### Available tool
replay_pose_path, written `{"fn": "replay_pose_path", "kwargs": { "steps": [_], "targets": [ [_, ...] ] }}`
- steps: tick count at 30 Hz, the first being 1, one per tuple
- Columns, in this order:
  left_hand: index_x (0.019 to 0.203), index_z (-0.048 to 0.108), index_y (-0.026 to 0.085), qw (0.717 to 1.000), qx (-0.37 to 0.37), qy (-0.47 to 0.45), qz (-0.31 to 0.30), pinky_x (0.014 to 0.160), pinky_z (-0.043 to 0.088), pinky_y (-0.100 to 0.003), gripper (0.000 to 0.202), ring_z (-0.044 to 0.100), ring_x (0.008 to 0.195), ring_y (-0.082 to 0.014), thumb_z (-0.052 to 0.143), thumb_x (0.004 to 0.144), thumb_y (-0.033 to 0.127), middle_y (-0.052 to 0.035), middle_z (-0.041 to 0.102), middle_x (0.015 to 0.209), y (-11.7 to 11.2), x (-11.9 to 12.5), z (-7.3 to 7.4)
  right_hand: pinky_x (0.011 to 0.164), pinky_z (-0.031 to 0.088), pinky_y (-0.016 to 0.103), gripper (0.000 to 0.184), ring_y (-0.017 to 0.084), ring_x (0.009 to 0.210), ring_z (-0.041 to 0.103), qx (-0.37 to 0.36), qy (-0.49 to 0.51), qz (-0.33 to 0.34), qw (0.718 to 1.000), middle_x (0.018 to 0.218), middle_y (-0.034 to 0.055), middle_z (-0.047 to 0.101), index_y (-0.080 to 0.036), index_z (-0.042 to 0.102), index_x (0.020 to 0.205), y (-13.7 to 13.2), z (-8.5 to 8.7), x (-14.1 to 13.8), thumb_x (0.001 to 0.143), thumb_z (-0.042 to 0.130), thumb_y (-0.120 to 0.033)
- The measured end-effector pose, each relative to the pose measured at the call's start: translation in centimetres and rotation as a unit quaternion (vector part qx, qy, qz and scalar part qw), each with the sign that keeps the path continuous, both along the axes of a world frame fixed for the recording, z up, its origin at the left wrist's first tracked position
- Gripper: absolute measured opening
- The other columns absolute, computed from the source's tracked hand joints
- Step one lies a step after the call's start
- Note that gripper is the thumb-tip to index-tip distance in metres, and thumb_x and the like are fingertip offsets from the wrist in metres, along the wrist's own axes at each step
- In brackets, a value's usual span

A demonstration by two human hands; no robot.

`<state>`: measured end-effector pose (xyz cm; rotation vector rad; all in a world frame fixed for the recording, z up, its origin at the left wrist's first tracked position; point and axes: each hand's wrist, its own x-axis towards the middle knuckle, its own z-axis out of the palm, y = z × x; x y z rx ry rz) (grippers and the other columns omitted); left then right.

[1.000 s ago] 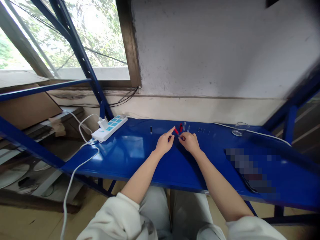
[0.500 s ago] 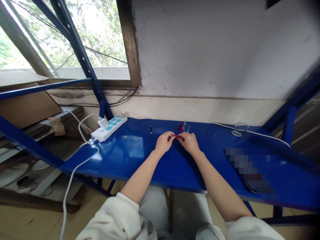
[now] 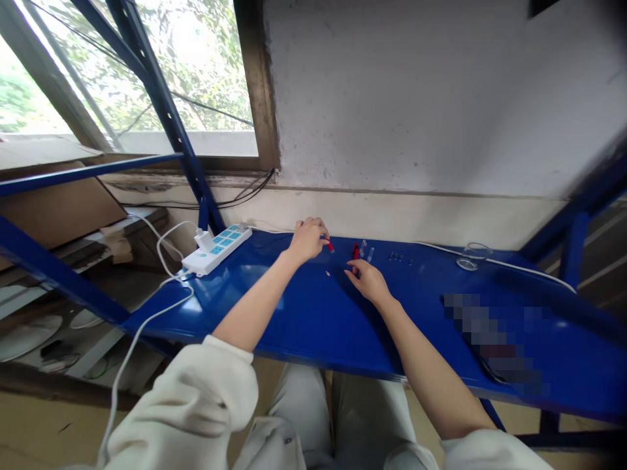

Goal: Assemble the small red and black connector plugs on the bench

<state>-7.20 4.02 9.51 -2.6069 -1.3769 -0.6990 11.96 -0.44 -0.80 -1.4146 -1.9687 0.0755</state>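
My left hand (image 3: pixel 309 239) is raised over the back of the blue table (image 3: pixel 294 326), its fingers pinched on a small red tube (image 3: pixel 330 248) that points down to the right. My right hand (image 3: pixel 368 279) hovers nearer the middle, thumb and fingers apart with nothing between them. On the tabletop between the two hands lies a tiny pale pinkish piece (image 3: pixel 328 273), too small to name. Just beyond my right fingertips a second red piece (image 3: pixel 356 250) stands beside small clear pieces (image 3: pixel 363 248). My left hand covers the spot where a small black cylinder stood.
Several tiny clear parts (image 3: pixel 396 256) lie to the right, before a clear round container (image 3: pixel 467 264). A white power strip (image 3: pixel 215 253) with a plugged-in cable sits at the left. A dark, blurred flat object (image 3: pixel 482 339) lies front right. Blue shelf posts (image 3: pixel 193 173) flank the table.
My hands have parted. The left moved up and left with the red tube, now over the black cylinder's spot; the right opened and stayed near its place. The tiny pinkish piece now shows on the table.
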Motion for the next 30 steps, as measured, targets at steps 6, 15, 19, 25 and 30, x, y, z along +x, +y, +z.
{"fn": "replay_pose_path", "kwargs": {
  "steps": [6,15,19,25,30],
  "targets": [
    [0.075,0.066,0.019,0.986,-0.101,0.118,0.062,0.085,0.029,-0.039,0.007,0.042,0.1,-0.0244,0.062,0.071,0.024,-0.0061,0.055,0.098,2.4,-2.2,0.1,0.057,0.039,0.024,0.025,0.013,0.061,0.051,-0.034,-0.016,0.016,0.999,0.073,0.0022,0.057,-0.02,0.059,0.097,0.1,-0.2,0.3,0.08,0.045,-0.032],
    [0.075,0.064,0.018,0.983,-0.082,0.143,0.083,0.084,0.03,-0.038,0.008,0.041,0.099,-0.0235,0.057,0.072,0.019,-0.0071,0.055,0.098,3.3,-3.9,-2.6,0.059,0.039,0.024,0.024,0.013,0.062,0.052,-0.049,-0.017,0.015,0.999,0.072,0.002,0.058,-0.02,0.059,0.096,0.2,-0.3,0.3,0.079,0.046,-0.03],
    [0.074,0.064,0.018,0.984,-0.076,0.139,0.081,0.084,0.03,-0.038,0.007,0.041,0.099,-0.0237,0.057,0.071,0.018,-0.0075,0.055,0.098,3.6,-4.1,-2.7,0.058,0.039,0.024,0.024,0.013,0.061,0.052,-0.05,-0.016,0.017,0.998,0.072,0.0021,0.058,-0.02,0.06,0.095,0.2,-0.3,0.4,0.08,0.045,-0.031],
    [0.075,0.064,0.018,0.986,-0.091,0.119,0.077,0.084,0.03,-0.04,0.007,0.041,0.101,-0.0259,0.058,0.071,0.018,-0.0086,0.055,0.098,3.9,-4.2,-2.9,0.058,0.039,0.024,0.024,0.013,0.062,0.053,-0.053,-0.014,0.017,0.998,0.073,0.0026,0.059,-0.019,0.06,0.096,0.2,-0.2,0.4,0.079,0.045,-0.03],
    [0.077,0.064,0.019,0.984,-0.104,0.114,0.084,0.085,0.03,-0.04,0.008,0.041,0.101,-0.0257,0.059,0.072,0.02,-0.0079,0.055,0.099,4.0,-4.1,-3.0,0.058,0.039,0.024,0.024,0.013,0.062,0.052,-0.057,-0.014,0.015,0.998,0.073,0.0026,0.06,-0.019,0.06,0.095,0.2,-0.1,0.4,0.079,0.046,-0.03]
  ]
}}
